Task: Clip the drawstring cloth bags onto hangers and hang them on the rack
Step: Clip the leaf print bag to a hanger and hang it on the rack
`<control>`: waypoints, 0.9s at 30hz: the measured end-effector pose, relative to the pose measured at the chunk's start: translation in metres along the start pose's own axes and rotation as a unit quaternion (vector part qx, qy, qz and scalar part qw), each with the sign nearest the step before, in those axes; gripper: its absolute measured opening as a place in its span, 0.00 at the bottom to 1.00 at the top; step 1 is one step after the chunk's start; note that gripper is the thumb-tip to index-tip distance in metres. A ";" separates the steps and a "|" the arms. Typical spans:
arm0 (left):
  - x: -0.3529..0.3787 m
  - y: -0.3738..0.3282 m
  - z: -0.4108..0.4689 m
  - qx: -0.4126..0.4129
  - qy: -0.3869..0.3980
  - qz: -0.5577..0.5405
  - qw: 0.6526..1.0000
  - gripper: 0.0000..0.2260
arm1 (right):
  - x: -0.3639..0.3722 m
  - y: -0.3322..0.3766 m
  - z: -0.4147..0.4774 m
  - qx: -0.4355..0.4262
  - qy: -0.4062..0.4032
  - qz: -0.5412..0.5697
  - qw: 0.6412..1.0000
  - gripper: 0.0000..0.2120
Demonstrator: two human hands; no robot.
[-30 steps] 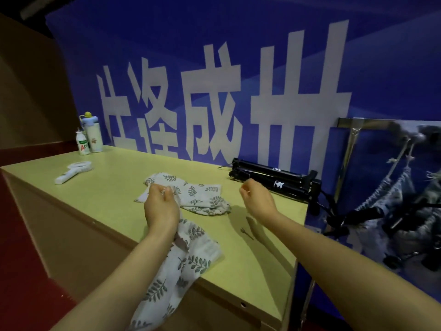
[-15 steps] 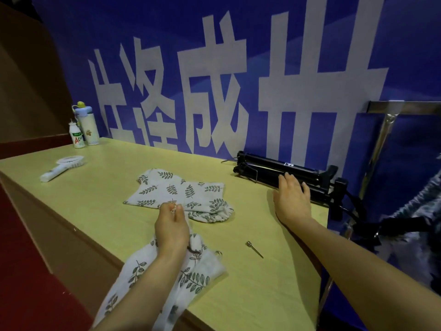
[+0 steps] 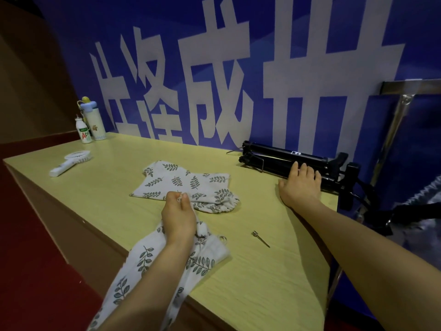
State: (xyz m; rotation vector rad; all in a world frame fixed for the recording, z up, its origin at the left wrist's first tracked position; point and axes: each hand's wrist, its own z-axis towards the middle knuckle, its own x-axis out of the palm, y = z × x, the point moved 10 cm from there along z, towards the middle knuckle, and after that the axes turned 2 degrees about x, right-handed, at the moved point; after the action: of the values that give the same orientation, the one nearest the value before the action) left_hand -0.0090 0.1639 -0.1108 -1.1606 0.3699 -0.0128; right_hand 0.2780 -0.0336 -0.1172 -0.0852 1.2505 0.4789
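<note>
My left hand (image 3: 177, 215) is closed on a white drawstring cloth bag with a green leaf print (image 3: 145, 259); the bag trails off the table's near edge under my forearm. A second leaf-print bag (image 3: 186, 183) lies flat on the table just beyond that hand. My right hand (image 3: 299, 185) rests palm down, fingers spread, on a folded black tripod (image 3: 274, 155) at the table's back right; whether it grips anything I cannot see. The metal rack (image 3: 391, 120) stands to the right of the table, with dark blurred hanging items (image 3: 410, 211) below its bar.
The yellow-green table (image 3: 107, 187) also carries a white hand-held fan (image 3: 71, 161), a small white bottle (image 3: 83, 131) and a pale flask (image 3: 94, 120) at the far left, and a small metal pin (image 3: 260, 238) near the front right. A blue banner wall stands behind.
My right hand went from a closed fist above the table to lying flat on the black tripod. The view swung left, so most of the rack's hanging items left the frame. My left hand kept its bag.
</note>
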 end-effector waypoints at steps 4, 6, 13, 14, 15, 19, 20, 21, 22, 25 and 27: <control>0.000 -0.001 0.000 0.008 -0.002 0.002 1.000 0.12 | -0.012 0.007 0.002 -0.013 -0.049 -0.042 0.998 0.33; 0.000 -0.001 0.001 0.007 -0.006 0.008 1.000 0.12 | -0.018 0.009 0.000 -0.024 -0.068 -0.059 0.996 0.31; 0.000 0.004 -0.002 -0.012 0.002 -0.027 1.000 0.11 | -0.019 0.025 -0.013 -0.103 -0.045 -0.064 0.992 0.23; -0.001 0.004 -0.002 -0.019 0.001 -0.041 0.999 0.11 | -0.020 0.027 -0.016 -0.119 -0.038 -0.068 0.990 0.22; -0.002 0.006 -0.003 -0.027 0.002 -0.051 0.998 0.11 | -0.020 0.028 -0.019 -0.132 -0.030 -0.068 0.989 0.21; -0.004 0.009 -0.010 -0.059 0.034 -0.085 0.994 0.08 | -0.027 0.029 -0.032 -0.164 0.008 -0.037 0.986 0.22; -0.005 0.009 -0.013 -0.067 0.043 -0.091 0.993 0.08 | -0.031 0.030 -0.038 -0.173 0.013 -0.027 0.984 0.22; -0.006 0.010 -0.014 -0.076 0.047 -0.097 0.991 0.08 | -0.036 0.032 -0.043 -0.185 0.013 -0.020 0.982 0.22; -0.008 0.009 -0.016 -0.085 0.048 -0.105 0.990 0.08 | -0.042 0.035 -0.050 -0.199 0.010 -0.018 0.980 0.21; -0.020 0.006 -0.020 -0.094 0.041 -0.112 0.988 0.09 | -0.062 0.048 -0.069 -0.246 -0.007 -0.017 0.969 0.20; -0.028 0.003 -0.021 -0.094 0.043 -0.117 0.988 0.08 | -0.078 0.059 -0.081 -0.274 -0.024 -0.025 0.961 0.20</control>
State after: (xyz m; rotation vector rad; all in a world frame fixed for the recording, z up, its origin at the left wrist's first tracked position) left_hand -0.0422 0.1518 -0.1133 -1.3876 0.3132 -0.2379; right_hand 0.1646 -0.0303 -0.0595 -0.5700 1.0357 0.7686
